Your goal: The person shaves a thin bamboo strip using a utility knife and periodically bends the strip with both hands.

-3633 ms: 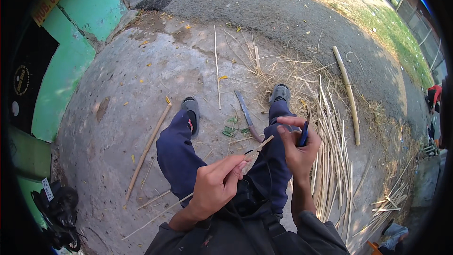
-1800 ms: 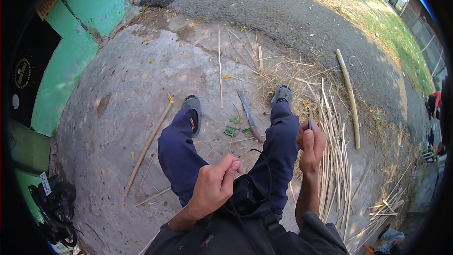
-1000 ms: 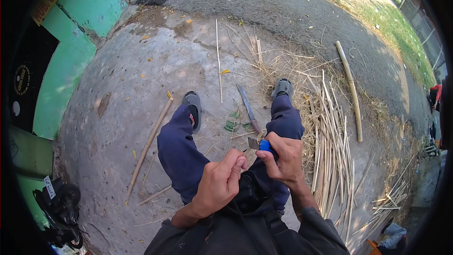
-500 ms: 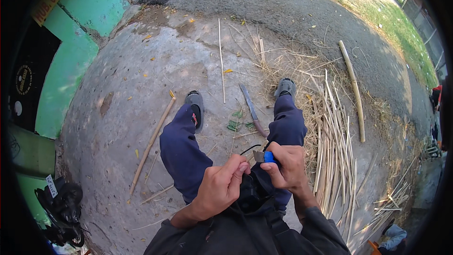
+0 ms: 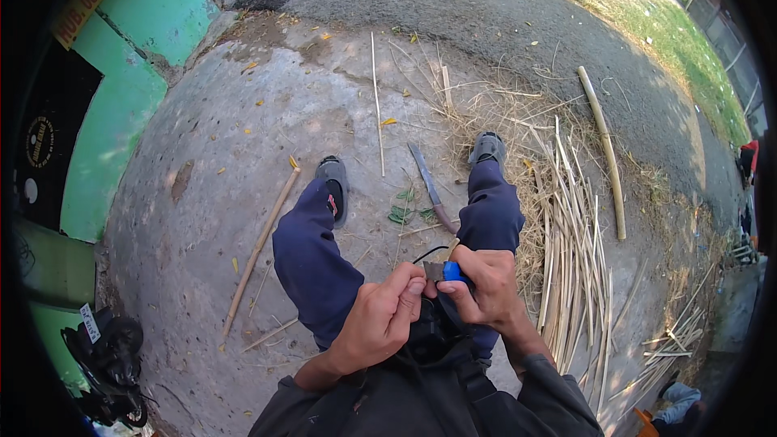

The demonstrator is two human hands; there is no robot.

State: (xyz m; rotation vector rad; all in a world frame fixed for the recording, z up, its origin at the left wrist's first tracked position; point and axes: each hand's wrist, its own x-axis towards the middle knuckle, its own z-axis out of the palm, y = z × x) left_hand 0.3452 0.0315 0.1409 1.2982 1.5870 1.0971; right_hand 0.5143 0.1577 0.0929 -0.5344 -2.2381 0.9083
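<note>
In front of my body, my right hand [image 5: 492,285] is closed around a blue cutter [image 5: 455,272] whose short, wide grey blade points left. The blade tip comes close to the fingertips of my left hand [image 5: 376,320]. That hand is pinched shut, apparently on a thin pale strip [image 5: 454,247] that shows just above the cutter; most of it is hidden by my fingers. Past my hands, between my feet, a machete [image 5: 426,176] with a brown handle lies on the concrete near a few green leaves [image 5: 400,215].
Right of my leg lies a heap of long split bamboo strips [image 5: 571,251]. A bamboo pole [image 5: 603,150] rests beyond it. On the left are a thinner stick [image 5: 261,251], a motorcycle [image 5: 105,364] and a green wall [image 5: 162,16]. Part of another person [image 5: 678,405] shows at lower right.
My right hand has shifted slightly left and down with the cutter, so the blade is nearer my left fingertips. The left hand stays nearly in place.
</note>
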